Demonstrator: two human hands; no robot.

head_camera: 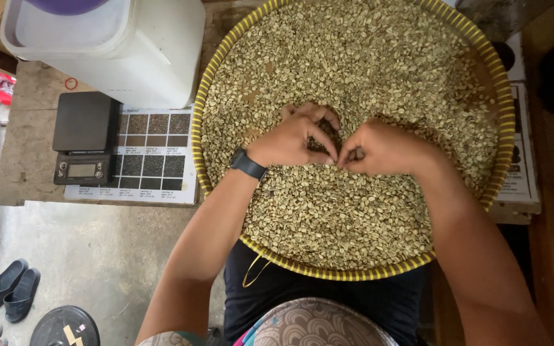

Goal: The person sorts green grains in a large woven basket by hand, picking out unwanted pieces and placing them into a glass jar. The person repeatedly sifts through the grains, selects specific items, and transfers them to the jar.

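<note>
Both arms reach from the lap up onto a big round tray [208, 96] with a yellow rim, full of pale green beans [354, 57]. Near the tray's middle, the left hand [293, 136] and the right hand [383, 146] rest on the beans, fingers curled and pinching a few. Left of the tray sit a black scale [84, 138], a picture chart [152, 157] and a white tub [117, 45].

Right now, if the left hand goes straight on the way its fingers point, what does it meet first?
Most likely the right hand: the left hand points toward it across the green coffee beans, fingertips nearly touching.
</note>
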